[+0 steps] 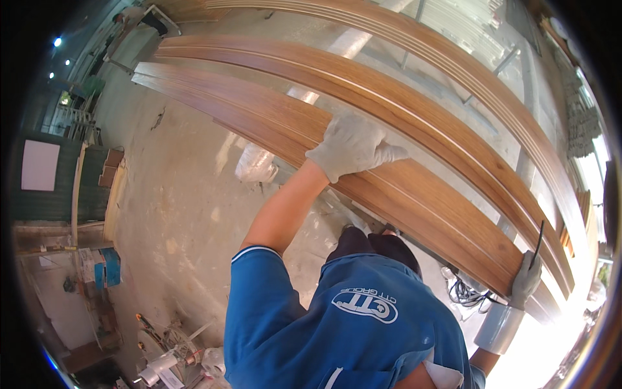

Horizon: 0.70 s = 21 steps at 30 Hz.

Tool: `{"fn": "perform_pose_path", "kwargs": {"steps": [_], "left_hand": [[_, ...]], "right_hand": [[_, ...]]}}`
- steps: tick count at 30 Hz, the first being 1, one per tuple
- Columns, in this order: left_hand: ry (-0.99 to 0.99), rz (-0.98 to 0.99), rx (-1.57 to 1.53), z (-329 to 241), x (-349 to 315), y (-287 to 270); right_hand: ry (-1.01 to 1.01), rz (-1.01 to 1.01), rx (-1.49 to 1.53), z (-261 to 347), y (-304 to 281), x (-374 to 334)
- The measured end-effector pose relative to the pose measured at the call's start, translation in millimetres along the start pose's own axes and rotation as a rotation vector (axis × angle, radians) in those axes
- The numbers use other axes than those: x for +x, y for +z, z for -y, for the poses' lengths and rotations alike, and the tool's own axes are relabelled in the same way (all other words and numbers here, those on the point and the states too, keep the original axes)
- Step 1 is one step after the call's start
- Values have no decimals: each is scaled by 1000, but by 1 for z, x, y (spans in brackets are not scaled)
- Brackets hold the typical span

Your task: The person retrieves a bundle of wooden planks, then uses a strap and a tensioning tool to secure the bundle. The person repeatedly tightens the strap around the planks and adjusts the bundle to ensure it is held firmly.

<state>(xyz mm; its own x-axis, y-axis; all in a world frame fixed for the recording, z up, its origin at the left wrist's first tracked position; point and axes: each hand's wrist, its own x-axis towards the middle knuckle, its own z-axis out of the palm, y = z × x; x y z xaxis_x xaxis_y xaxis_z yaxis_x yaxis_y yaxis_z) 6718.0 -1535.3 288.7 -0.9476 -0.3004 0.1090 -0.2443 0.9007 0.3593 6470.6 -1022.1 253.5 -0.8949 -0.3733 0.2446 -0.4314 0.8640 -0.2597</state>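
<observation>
A long brown wood-grain plank slants across in front of me, its far end up at the left. My left hand, in a pale work glove, is closed over this plank near its middle, thumb stretched to the right and the other fingertips hidden. At the plank's right end is my right hand, gloved in grey and closed round a thin black stick-like tool whose exact kind I cannot make out. A wide roll of silvery tape sits around my right wrist.
Parallel to it lie a second wood-grain plank and a ribbed one, over a metal frame. Coiled black cable lies below the right end. A plastic-wrapped bundle is on the floor. Another person stands far left.
</observation>
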Motion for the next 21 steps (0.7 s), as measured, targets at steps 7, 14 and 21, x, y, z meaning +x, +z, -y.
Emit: {"fn": "perform_pose_path", "kwargs": {"steps": [7,14,21], "left_hand": [[110,33,-272,-11,6,-4],[40,-73,37,-14,3,2],[119,-82,-45,-19,3,7]], "right_hand": [[116,-39,-75,31,-20,-10],[407,-427,934,3,-87,-70],[593,-614,846,-33,-117,-142]]}}
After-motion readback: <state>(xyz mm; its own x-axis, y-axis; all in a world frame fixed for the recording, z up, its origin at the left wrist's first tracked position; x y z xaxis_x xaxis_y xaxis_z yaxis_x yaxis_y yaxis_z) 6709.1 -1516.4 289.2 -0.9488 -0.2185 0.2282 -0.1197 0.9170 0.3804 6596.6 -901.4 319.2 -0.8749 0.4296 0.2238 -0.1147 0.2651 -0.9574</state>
